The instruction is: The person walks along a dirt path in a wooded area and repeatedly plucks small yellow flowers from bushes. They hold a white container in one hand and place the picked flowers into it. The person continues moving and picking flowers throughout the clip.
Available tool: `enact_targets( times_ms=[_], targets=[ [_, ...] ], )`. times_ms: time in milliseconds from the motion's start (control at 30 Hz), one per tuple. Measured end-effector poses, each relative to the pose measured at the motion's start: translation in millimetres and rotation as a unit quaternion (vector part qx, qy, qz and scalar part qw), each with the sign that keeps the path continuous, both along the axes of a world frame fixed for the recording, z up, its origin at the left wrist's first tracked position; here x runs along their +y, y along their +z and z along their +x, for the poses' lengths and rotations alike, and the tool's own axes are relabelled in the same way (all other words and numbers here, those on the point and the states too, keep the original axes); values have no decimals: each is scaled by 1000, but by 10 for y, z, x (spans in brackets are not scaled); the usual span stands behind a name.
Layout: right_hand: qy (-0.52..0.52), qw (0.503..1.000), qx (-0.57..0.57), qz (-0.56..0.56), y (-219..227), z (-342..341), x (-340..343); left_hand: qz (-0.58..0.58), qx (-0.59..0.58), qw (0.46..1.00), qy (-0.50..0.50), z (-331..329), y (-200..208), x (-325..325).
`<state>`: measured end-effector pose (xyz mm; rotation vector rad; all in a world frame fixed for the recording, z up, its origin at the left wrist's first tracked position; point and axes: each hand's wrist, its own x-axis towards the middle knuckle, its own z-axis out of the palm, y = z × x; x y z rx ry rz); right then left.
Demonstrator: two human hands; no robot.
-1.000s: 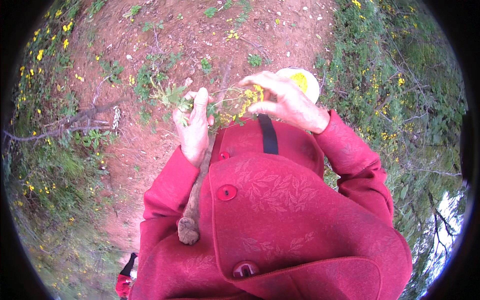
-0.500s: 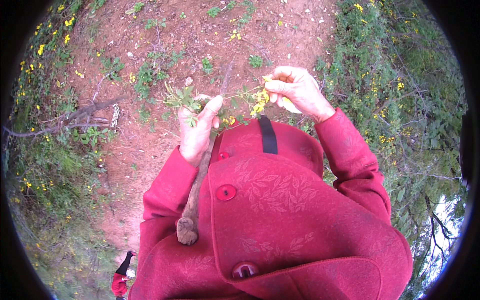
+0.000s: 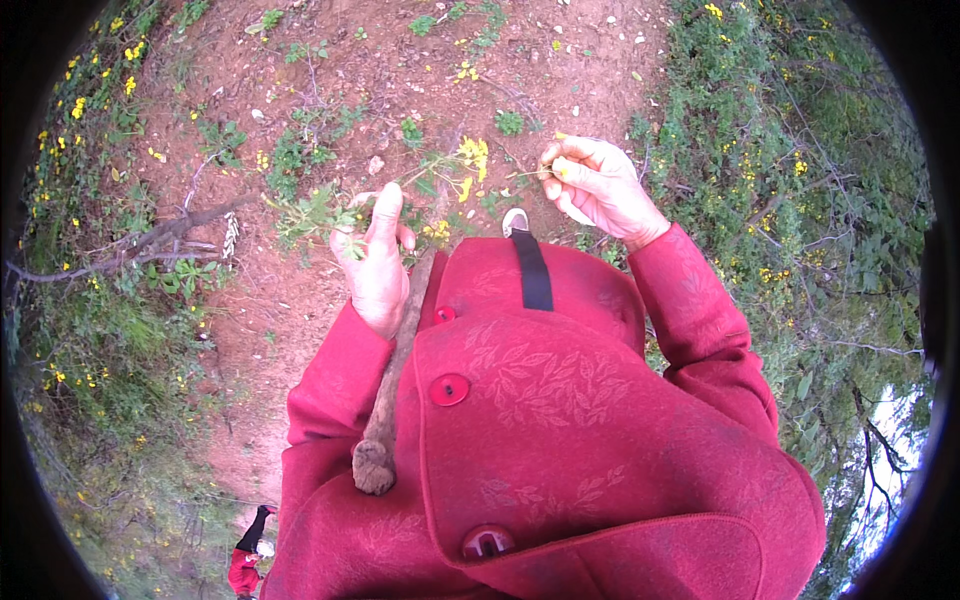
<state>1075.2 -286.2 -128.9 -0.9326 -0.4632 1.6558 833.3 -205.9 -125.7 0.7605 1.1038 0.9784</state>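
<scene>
A leafy sprig with yellow flowers [image 3: 472,157] is held by my left hand [image 3: 375,265], closed round its stem with the thumb up. Its green leaves [image 3: 310,215] stick out on the left of that hand. To the right, my right hand [image 3: 610,195] pinches a small yellow flower [image 3: 563,170] with a thin stem pointing left. A gap separates this piece from the sprig. Against my coat, beside the left forearm, rests a brown wooden stick [image 3: 385,405] with a knobbed lower end; its upper end lies near the left hand.
Reddish bare soil [image 3: 390,60] with small weeds stretches ahead. Yellow-flowered bushes [image 3: 770,180] stand on the right, more greenery on the left. A dry branch [image 3: 150,235] lies at left. A shoe tip [image 3: 515,220] shows below. Another person in red [image 3: 243,570] is at lower left.
The right hand has moved slightly right, away from the sprig, with a small flower piece now apart from it. The left hand has shifted a little left and its sprig has swung.
</scene>
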Motion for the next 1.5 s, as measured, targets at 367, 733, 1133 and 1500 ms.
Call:
enact_targets(
  times_ms=[367, 733, 1133, 1500],
  targets=[
    [45, 998, 29, 17, 57, -332, 55, -24, -48, 998, -19, 11, 11, -6],
    [5, 997, -71, 16, -109, -880, 186, 12, 88, 988, -126, 44, 138, -79],
    [7, 990, 144, 7, 42, -895, 233, 119, 127, 979, -109, 28, -14, -69],
    [-21, 996, -75, -31, 95, -894, 196, 5, -42, 997, -72, 20, 79, -76]
  ],
)
